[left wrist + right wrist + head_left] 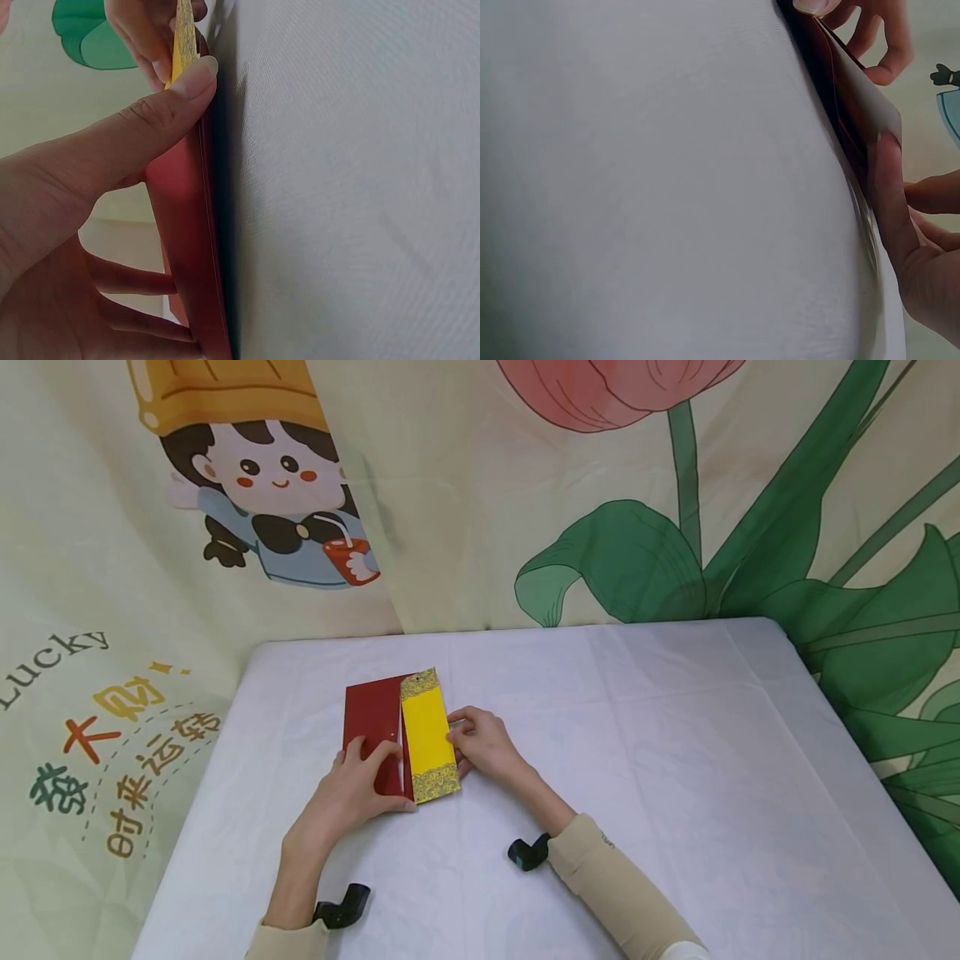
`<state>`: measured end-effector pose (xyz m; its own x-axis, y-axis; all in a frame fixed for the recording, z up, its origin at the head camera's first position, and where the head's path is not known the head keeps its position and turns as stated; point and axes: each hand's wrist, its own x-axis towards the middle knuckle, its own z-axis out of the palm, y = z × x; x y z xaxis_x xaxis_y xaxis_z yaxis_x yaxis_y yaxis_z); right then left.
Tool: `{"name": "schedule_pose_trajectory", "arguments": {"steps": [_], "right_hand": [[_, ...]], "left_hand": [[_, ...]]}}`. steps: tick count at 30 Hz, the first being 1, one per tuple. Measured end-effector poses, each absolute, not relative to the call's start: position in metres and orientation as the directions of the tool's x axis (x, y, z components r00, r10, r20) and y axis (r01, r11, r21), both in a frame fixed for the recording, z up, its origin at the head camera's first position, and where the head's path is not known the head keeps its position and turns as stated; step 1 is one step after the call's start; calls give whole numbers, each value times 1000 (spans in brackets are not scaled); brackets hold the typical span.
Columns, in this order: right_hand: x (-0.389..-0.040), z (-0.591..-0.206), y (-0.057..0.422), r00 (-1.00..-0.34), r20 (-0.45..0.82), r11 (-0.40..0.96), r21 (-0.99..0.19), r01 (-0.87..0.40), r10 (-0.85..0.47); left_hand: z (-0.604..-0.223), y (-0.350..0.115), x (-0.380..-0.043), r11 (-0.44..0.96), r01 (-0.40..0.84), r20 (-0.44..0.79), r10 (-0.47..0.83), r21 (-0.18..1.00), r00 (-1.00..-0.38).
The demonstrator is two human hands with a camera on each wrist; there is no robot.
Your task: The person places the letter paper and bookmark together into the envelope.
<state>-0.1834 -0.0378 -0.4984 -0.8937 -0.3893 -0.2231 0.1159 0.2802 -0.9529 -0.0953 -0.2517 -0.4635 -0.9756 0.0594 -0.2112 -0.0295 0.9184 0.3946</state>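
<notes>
A flat red folder-like piece [372, 710] of stiff paper lies near the back left of the table, its exact kind unclear. Along its right side is a yellow strip [430, 735] with dark patterned gold bands at both ends, tilted up from the red part. My left hand [360, 789] holds the red piece, thumb at the near edge and bent fingers on its top. At the strip's right edge, my right hand [480, 743] pinches it. The strip's greyish underside [870, 105] shows in the right wrist view, lifted above the red layer below.
White cloth [637, 760] covers the table, slightly creased. Behind it hangs a printed curtain [457, 527] with a cartoon figure, a flower and leaves. A black wrist camera sits at the left wrist [343, 906], another at the right wrist [529, 853].
</notes>
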Motion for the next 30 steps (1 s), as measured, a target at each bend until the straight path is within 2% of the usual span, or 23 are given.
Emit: {"name": "schedule_pose_trajectory", "arguments": {"steps": [11,25,30], "right_hand": [[-183,-499,-39,-901,-221,294,-949,111,-374],[-179,-498,-44,-923,-137,349,-937,3,-359],[-176,-498,-47,-912,-153,280,-959,43,-381]], "left_hand": [[-462,-251,-94,921,-25,-209,61,389,-976],[-463,-250,-96,924,-17,-201,65,381,-977],[-463,-251,-96,925,-22,-207,62,379,-976]]}}
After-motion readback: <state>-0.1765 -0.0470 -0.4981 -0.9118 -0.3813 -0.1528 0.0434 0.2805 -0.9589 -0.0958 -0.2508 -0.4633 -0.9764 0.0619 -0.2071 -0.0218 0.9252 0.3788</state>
